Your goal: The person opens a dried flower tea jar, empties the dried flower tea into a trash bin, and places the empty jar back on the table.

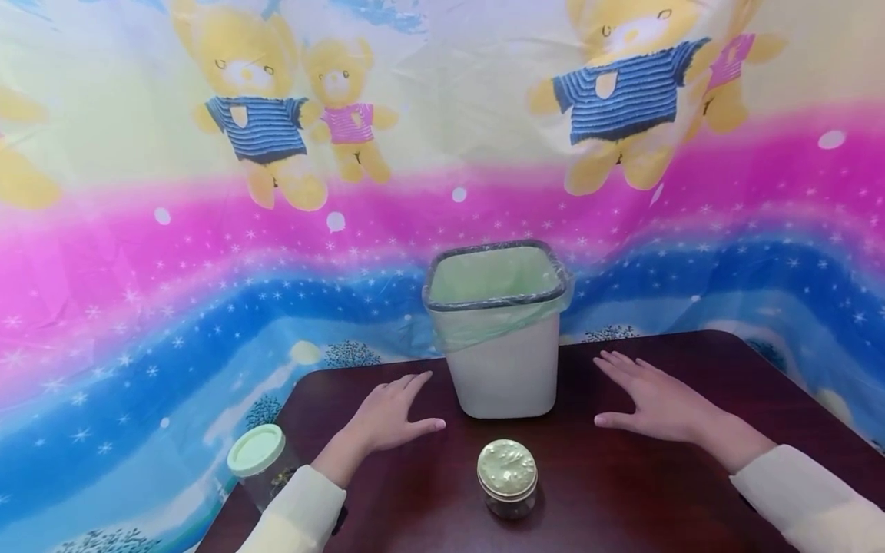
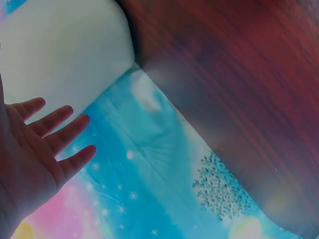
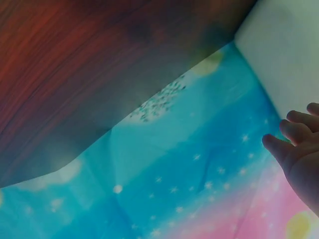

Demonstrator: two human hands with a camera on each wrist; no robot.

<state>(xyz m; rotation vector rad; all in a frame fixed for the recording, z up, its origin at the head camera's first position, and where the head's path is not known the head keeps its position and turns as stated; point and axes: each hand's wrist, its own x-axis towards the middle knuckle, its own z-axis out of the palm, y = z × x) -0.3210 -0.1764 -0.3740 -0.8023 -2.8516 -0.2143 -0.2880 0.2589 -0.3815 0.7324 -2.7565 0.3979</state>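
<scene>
A white trash bin (image 1: 505,369) lined with a pale green bag stands toward the back of the table, its dark rim (image 1: 498,303) on top. On its left, the left hand (image 1: 390,415) is held apart from it with fingers extended and thumb spread. The right hand (image 1: 653,403) is spread likewise on the other side, also apart from the bin. Both palms hold nothing. In the left wrist view the left hand (image 2: 40,154) shows its spread fingers near the bin's white wall (image 2: 60,50). The right wrist view has the right hand (image 3: 299,149) at its edge.
A small jar with a gold lid (image 1: 508,468) stands in front of the bin. At the left table edge is a clear jar with a light green lid (image 1: 256,451), partly behind the left sleeve. A patterned cloth (image 1: 415,223) hangs behind the dark wooden table (image 1: 594,491).
</scene>
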